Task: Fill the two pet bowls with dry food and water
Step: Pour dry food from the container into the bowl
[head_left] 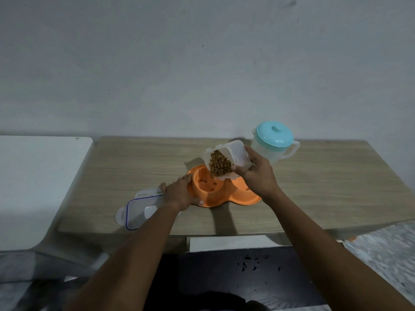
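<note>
Over orange double bowl (221,194), R hand (258,173) grips tilted kibble container (226,161); L hand (179,194) clasps bowl's edge.

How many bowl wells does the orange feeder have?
2. The left well sits under the tilted food container, with a few kibbles inside; the right well is partly hidden behind the right hand.

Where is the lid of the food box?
The lid lies flat on the wooden table, on the left of the head view, beside the orange double bowl, partly under the left hand.
</note>
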`<state>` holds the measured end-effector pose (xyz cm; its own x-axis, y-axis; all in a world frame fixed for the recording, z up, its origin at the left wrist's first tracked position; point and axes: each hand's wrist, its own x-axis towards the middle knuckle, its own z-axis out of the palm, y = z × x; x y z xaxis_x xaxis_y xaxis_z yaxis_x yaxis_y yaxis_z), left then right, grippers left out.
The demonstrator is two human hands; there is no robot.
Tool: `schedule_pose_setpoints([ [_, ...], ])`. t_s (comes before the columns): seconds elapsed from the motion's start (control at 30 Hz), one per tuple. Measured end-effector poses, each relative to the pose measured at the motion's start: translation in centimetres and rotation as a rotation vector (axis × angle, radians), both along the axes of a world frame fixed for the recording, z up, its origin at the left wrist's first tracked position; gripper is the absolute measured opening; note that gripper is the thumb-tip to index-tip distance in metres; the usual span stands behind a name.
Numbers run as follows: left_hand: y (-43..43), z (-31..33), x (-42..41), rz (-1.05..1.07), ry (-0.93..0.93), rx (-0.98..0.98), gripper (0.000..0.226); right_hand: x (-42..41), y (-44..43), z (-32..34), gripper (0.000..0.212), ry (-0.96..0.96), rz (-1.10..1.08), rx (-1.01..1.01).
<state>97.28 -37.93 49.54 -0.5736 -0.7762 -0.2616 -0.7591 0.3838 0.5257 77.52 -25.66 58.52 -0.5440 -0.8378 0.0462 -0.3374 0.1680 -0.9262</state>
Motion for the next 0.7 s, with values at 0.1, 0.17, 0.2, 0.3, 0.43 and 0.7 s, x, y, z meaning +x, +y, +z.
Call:
schedule_pose_setpoints([
  [0.1,-0.12,-0.15,-0.01,-0.005,-0.001,0.007,0.102,0.11,-0.01,0.03,0.068,0.0,-0.003,-0.003],
  [0.17,-0.14,-0.09,-0.02,-0.003,-0.005,0.006,0.102,0.04,-0.03,0.18,0.069,0.004,-0.007,-0.001],
  [0.2,-0.16,-0.07,-0.01,-0.002,-0.01,0.007,0.102,0.0,-0.06,0.21,0.067,0.008,-0.004,-0.003],
  [0.3,-0.07,0.14,-0.01,0.001,-0.003,0.017,0.103,0.01,-0.02,0.52,0.066,0.02,0.002,0.001],
  [0.43,-0.1,0.06,0.01,-0.002,0.004,0.027,0.102,0.01,0.16,0.55,0.064,-0.002,0.01,-0.018],
  [0.7,-0.25,-0.41,0.01,-0.005,0.054,0.048,0.105,0.01,0.51,0.78,0.06,-0.018,-0.008,-0.025],
])
